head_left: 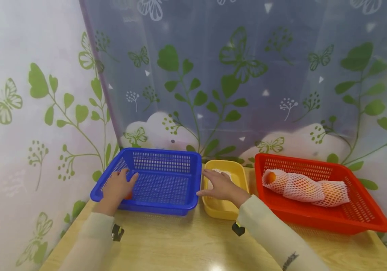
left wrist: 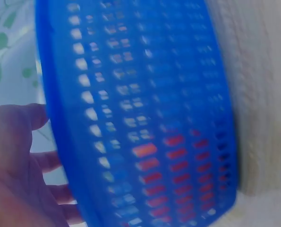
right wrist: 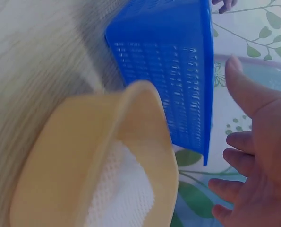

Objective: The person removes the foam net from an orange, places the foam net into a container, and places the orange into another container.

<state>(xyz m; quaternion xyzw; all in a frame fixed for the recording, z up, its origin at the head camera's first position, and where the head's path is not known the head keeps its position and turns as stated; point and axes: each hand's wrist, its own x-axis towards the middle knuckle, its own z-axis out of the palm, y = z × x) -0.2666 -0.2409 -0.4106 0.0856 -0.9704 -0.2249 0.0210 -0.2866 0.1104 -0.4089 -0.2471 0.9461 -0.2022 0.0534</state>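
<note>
My left hand point(head_left: 118, 185) is over the left side of the blue basket point(head_left: 161, 188), its fingers loosely spread and reaching past the rim in the left wrist view. Partly hidden beneath it lies an orange-red thing point(head_left: 129, 195), which also shows through the basket's slots; its kind is hidden. Above the small yellow basket point(head_left: 218, 214) hovers my right hand point(head_left: 222, 186), fingers and thumb apart with nothing between them. A white foam net point(right wrist: 123, 187) lies inside that yellow basket, partly covered by the hand in the head view.
To the right stands a red basket point(head_left: 295, 210) with several orange round fruits in white foam nets point(head_left: 305, 187) lying in a row. The baskets stand side by side on a wooden table point(head_left: 176, 241). Behind them hangs a patterned curtain point(head_left: 207, 94).
</note>
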